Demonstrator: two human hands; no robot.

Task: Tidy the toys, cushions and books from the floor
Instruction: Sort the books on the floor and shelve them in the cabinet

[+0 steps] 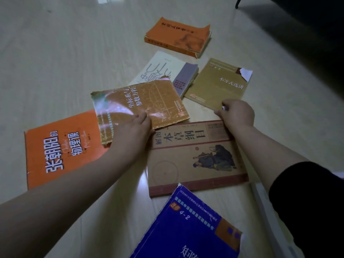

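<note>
My left hand (134, 127) grips the near edge of the worn brown book (139, 107), which overlaps the flat orange book (61, 148) to the left of that hand. My right hand (236, 112) pinches the near corner of the mustard book (217, 86), fingers curled on it. The big tan book (195, 157) lies between and below both hands, and the blue book (186, 224) lies closer to me. Beyond my hands are a white book (163, 69) and a thick orange book (176, 37) on the floor (65, 62).
</note>
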